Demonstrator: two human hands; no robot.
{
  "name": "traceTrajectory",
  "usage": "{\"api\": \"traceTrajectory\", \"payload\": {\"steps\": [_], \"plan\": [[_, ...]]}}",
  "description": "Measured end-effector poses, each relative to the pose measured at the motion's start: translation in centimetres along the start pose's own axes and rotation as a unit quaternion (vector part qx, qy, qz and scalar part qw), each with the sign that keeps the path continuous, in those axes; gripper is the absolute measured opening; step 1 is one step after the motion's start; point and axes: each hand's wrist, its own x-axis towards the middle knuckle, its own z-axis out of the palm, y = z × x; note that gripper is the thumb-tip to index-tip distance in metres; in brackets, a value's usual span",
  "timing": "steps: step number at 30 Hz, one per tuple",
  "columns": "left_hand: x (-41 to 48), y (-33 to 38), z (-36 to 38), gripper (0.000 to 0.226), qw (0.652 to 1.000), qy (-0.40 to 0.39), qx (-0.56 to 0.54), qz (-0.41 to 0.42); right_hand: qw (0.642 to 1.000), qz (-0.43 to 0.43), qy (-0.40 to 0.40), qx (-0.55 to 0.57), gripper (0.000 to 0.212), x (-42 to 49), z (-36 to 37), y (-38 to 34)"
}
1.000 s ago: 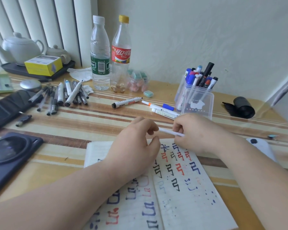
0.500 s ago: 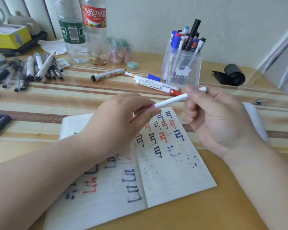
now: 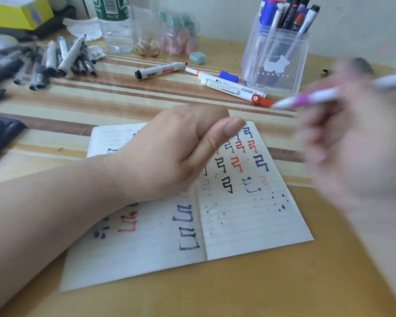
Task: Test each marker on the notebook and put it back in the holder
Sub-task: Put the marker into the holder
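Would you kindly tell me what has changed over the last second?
The right grip carried the white marker with the purple band away rightward, off the left grip, which let go of it. The open lined paper notebook and clear plastic holder stayed put.

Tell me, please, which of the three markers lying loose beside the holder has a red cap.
The white marker lying closest to the notebook; its neighbour has a blue cap, and the third, farther left, has a black end.

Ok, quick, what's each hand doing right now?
Left hand: fingers curled over the notebook; whether they hold anything cannot be told.
Right hand: grips a white and purple marker.
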Motion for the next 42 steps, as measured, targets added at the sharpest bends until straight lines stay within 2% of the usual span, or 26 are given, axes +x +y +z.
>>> {"api": "traceTrajectory", "payload": {"steps": [2,5,7,10,15,20,24,26,30,42], "plan": [[0.1,-0.5,-0.4,0.044,0.999,0.018,-0.019,-0.03,0.999,0.041,0.02,0.003,0.041,2.0,-1.6,-1.4],[-0.2,-0.9,-0.1,0.048,0.996,-0.024,-0.053,-0.065,0.985,0.142,-0.052,-0.085,0.024,2.7,-2.6,-2.8],[-0.4,-1.0,0.2,0.05,0.99,-0.085,-0.067,-0.094,0.973,0.125,-0.142,-0.136,0.012,1.0,-1.9,-2.5],[-0.4,-1.2,0.3,0.051,0.981,-0.12,-0.09,-0.124,0.946,0.101,-0.246,-0.185,0.012,-1.3,-0.9,-0.9],[-0.4,-0.6,0.2,0.048,0.979,-0.125,-0.097,-0.131,0.914,0.129,-0.251,-0.292,0.005,-1.3,-0.8,1.0],[-0.3,-0.8,0.2,0.051,0.975,-0.128,-0.104,-0.148,0.91,0.15,-0.259,-0.287,0.002,-1.6,-0.3,1.3],[-0.3,-0.5,0.2,0.044,0.972,-0.125,-0.129,-0.154,0.903,0.138,-0.25,-0.32,0.014,-1.4,-0.3,1.0],[-0.3,-0.5,0.2,0.04,0.972,-0.12,-0.14,-0.144,0.898,0.134,-0.251,-0.336,0.009,-1.4,-0.2,1.0],[-0.3,-0.6,0.3,0.04,0.973,-0.114,-0.144,-0.14,0.896,0.139,-0.239,-0.347,0.013,-1.3,-0.1,1.0],[-0.6,-0.2,1.0,0.028,0.96,-0.084,-0.202,-0.174,0.874,0.125,-0.239,-0.404,0.008,-1.6,0.4,0.7]]}}
